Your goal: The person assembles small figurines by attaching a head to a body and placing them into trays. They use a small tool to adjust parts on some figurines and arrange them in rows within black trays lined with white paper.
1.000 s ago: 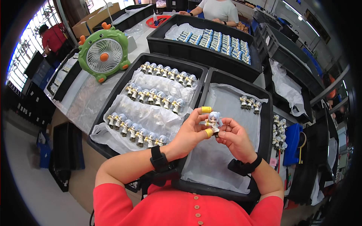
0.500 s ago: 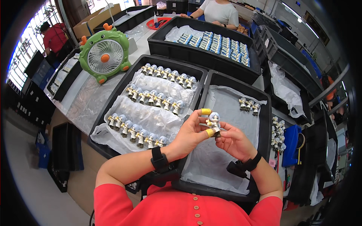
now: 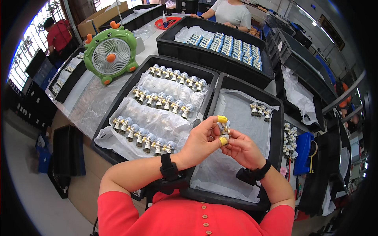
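Observation:
A small figurine [image 3: 225, 130] with pale blue hair is held between both hands above the right tray. My left hand [image 3: 201, 139] grips it with thumb and index finger, each wearing a yellow finger cover. The fingers of my right hand [image 3: 243, 148] pinch its lower part from the other side. Fingers hide much of the figurine. Under my hands is a paper-lined black tray [image 3: 278, 137], with 3 figurines [image 3: 260, 111] standing near its far right corner. The black tray on the left [image 3: 105, 118] holds rows of like figurines [image 3: 143, 137] on white sheets.
A green frog-shaped fan [image 3: 111, 57] stands at the far left. Behind the trays, a larger black bin [image 3: 177, 48] carries rows of blue-and-white pieces. More figurines [image 3: 290, 141] and a blue box [image 3: 303, 151] lie at the right. A person in white [image 3: 232, 13] sits across the table.
The figurine has been turned between my fingers, so its front no longer faces me. Both hands have shifted slightly, and my right fingers have closed in around its lower part.

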Demonstrator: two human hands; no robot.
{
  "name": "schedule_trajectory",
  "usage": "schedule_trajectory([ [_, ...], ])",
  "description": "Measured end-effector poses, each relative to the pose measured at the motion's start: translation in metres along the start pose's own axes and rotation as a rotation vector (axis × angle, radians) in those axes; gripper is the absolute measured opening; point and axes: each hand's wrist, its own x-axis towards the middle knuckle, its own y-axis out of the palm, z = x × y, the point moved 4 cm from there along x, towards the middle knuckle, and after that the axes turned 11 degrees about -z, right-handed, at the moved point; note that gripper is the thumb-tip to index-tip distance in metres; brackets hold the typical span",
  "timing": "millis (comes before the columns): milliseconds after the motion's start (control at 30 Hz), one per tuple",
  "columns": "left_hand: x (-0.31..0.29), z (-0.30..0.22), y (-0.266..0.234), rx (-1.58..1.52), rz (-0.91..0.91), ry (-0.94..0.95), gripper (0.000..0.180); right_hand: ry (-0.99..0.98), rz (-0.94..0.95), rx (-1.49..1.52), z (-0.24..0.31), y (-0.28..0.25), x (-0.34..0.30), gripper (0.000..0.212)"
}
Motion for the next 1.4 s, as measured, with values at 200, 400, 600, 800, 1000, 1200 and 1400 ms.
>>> schedule_trajectory([
  [200,0.002,-0.004,0.001,0.177,-0.097,0.139,0.049,-0.309,-0.101,-0.23,0.001,0.0,0.001,0.036],
  [400,-0.005,-0.015,0.003,0.096,-0.129,0.13,0.043,-0.536,-0.104,-0.429,0.002,0.01,-0.006,0.039],
  [600,-0.019,-0.037,-0.002,0.261,-0.115,0.146,0.042,-0.564,-0.071,-0.414,-0.003,0.029,-0.016,0.042],
  [800,-0.041,-0.084,-0.1,0.344,-0.2,0.056,0.048,-0.552,-0.04,-0.588,0.009,0.029,-0.028,0.031],
  [1000,-0.096,-0.113,-0.218,0.674,-0.034,-0.448,0.042,-0.471,-0.02,-0.657,-0.007,0.035,-0.02,0.019],
  [1200,-0.084,-0.089,-0.253,1.344,0.173,-0.585,0.036,-0.439,-0.059,-0.692,-0.011,0.029,-0.016,0.016],
  [1400,-0.067,-0.079,-0.257,1.428,0.112,-0.596,0.029,-0.443,-0.054,-0.718,-0.011,0.027,-0.015,0.016],
])
